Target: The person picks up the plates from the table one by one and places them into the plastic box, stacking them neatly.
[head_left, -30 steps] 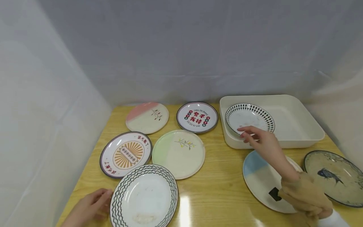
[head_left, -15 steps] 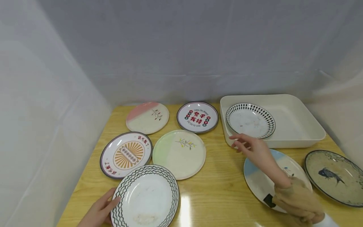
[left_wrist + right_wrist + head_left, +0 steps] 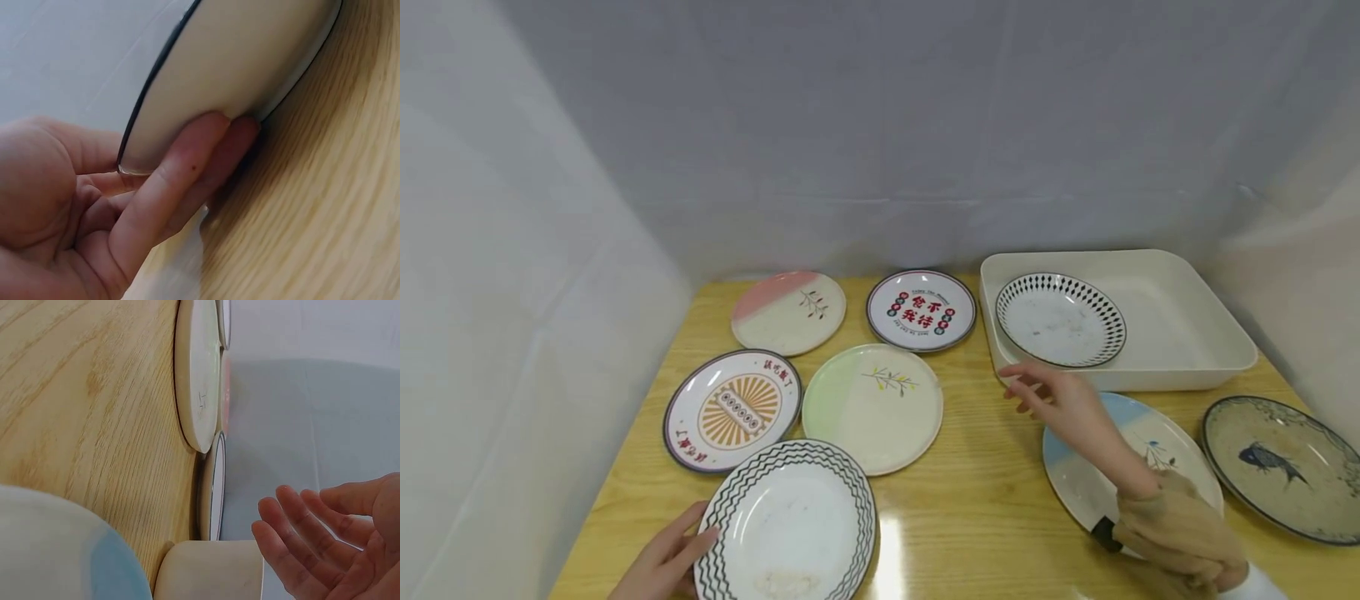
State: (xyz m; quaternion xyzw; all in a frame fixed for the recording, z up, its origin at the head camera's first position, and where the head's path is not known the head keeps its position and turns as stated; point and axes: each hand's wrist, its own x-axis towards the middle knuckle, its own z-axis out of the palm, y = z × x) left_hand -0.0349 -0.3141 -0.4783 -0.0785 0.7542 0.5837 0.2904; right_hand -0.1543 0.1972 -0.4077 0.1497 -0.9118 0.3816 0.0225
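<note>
My left hand (image 3: 666, 554) grips the left rim of a white plate (image 3: 793, 517) with black zigzag lines, at the front left. Its thumb lies on the rim, and the left wrist view shows the fingers beneath the plate's underside (image 3: 219, 69). The plate is close to the wooden table. My right hand (image 3: 1071, 408) hovers with loosely bent fingers and holds nothing, in front of the white bin (image 3: 1187, 333) and over the blue-and-cream plate (image 3: 1078, 483). In the right wrist view its fingers (image 3: 300, 519) are spread apart. A diamond-rimmed plate (image 3: 1060, 321) leans inside the bin's left part.
A green-and-cream plate (image 3: 872, 408) and a sunburst plate (image 3: 733, 408) lie behind the zigzag plate. Farther back are a pink-and-cream plate (image 3: 790, 312) and a plate with red characters (image 3: 921, 308). A fish plate (image 3: 1285, 467) lies at the right. Pale sheets enclose the table.
My left hand has moved right from beside the zigzag plate and taken hold of its rim; the plate has shifted slightly. My right hand has drawn back left and down from the diamond-rimmed plate.
</note>
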